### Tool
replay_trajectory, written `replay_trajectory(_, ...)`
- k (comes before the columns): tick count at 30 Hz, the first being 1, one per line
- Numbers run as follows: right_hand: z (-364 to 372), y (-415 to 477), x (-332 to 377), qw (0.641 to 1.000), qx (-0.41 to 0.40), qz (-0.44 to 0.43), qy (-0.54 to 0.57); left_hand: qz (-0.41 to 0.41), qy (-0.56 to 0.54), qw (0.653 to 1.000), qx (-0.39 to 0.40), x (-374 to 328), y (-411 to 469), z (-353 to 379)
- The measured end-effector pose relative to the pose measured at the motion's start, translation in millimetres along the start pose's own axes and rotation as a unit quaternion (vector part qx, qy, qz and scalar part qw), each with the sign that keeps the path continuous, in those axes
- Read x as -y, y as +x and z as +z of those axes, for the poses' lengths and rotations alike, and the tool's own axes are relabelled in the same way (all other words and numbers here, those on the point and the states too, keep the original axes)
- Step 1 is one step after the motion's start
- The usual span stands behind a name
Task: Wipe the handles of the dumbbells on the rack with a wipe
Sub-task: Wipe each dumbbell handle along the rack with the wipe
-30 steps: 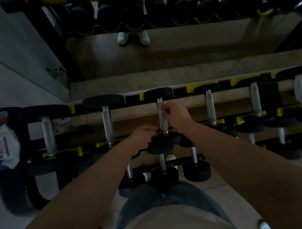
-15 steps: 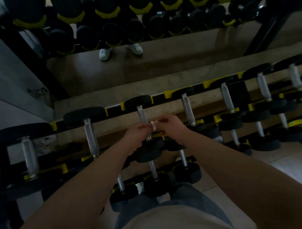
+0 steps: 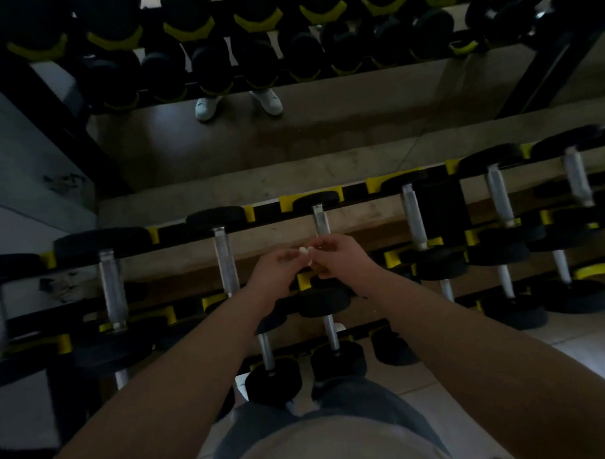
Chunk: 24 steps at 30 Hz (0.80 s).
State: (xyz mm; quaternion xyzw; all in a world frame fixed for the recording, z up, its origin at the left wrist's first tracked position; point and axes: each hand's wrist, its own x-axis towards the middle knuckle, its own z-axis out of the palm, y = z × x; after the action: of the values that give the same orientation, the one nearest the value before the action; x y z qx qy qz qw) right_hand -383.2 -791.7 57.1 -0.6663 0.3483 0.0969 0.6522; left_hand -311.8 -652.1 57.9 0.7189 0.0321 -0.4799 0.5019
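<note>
Head cam: my left grip [image 3: 273, 270] and right grip [image 3: 341, 259] both pinch the wipe [image 3: 305, 252], probably refolding; next I wrap that handle [image 3: 321, 220].

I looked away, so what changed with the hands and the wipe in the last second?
The right hand came off the dumbbell handle and the left hand rose from the near head. Both now pinch the small white wipe between them, in front of that handle. The dumbbells stayed on the rack.

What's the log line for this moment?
phase: handling wipe | left hand: pinches wipe | right hand: pinches wipe | handle: behind hands, contact unclear
</note>
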Motion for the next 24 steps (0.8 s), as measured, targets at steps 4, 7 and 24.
replay_trajectory(4, -28, 11, -10, 0.999, 0.01, 0.0, -0.033, -0.011, -0.002, 0.999, -0.037, -6, 10, 29)
replay_trajectory(7, -44, 27, -11, 0.99, -0.061, -0.022, -0.128, -0.027, -0.026, 0.998, -0.051, -5, 19, 42)
replay_trajectory(24, -59, 50, -30, 0.836, 0.114, -0.195, -0.499, -0.103, -0.021, 0.991, -0.086, -1, 43, 48)
